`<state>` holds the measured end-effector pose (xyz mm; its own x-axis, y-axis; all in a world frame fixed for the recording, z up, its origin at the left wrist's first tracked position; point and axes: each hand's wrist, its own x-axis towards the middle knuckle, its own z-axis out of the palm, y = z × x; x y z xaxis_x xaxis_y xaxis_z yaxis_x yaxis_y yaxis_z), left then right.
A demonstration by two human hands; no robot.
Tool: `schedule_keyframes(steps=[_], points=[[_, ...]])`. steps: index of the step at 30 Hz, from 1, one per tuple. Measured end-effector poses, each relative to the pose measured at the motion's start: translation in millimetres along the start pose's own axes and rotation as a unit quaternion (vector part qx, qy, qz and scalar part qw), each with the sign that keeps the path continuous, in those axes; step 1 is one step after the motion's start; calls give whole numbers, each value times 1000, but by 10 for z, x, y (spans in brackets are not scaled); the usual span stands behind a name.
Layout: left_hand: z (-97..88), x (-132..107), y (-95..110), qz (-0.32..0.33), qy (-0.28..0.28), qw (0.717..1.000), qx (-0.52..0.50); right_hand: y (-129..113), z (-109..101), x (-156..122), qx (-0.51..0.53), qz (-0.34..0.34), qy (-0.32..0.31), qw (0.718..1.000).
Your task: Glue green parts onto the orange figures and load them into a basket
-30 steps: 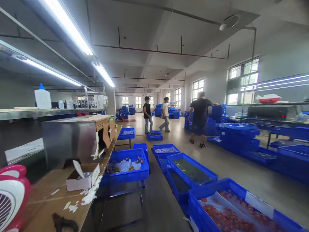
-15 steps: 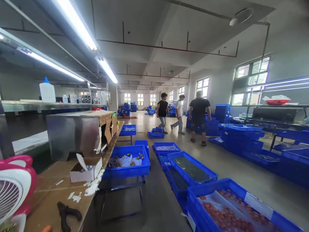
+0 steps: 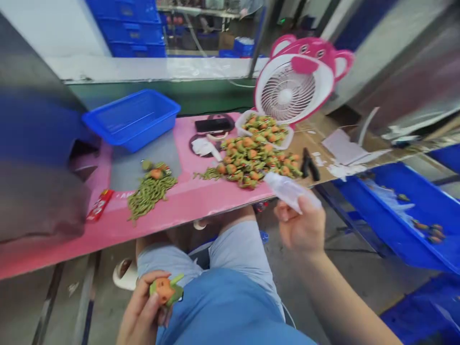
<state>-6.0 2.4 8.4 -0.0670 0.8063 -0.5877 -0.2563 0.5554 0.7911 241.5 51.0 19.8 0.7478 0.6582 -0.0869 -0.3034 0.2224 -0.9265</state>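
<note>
Holding a figurine (image 3: pixel 165 291) (left, stalk (image 3: pixel 177 279) forward-right) and a bottle (image 3: pixel 287 188) (right) pointing lengthwise forward-left, both hands (image 3: pixel 145 304) (image 3: pixel 304 225) are curled closed.

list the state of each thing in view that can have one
Orange-and-green figurine: held in left hand
Translucent plastic bottle: tilted, gripped in right hand
Figurine pile: heaped loose
Plastic tub: heaped full
Green strands: piled loose
Blue bin: open-topped
Smartphone: lying flat, screen dark
Black pliers: lying, handles apart
Pink bear fan: standing; cannot tell if running
</note>
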Motion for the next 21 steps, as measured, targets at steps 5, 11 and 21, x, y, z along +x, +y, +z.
schedule_keyframes(steps=[5,11,21], points=[[-169,-132,-141,7,35,999,-7,-54,174,-40,-39,-25,-6,999],[-293,-134,-197,15,12,1000,-4,6,368,-55,-45,-48,-30,997],[-391,-147,-252,13,-27,999,-15,-8,419,-187,-63,-46,-34,996]])
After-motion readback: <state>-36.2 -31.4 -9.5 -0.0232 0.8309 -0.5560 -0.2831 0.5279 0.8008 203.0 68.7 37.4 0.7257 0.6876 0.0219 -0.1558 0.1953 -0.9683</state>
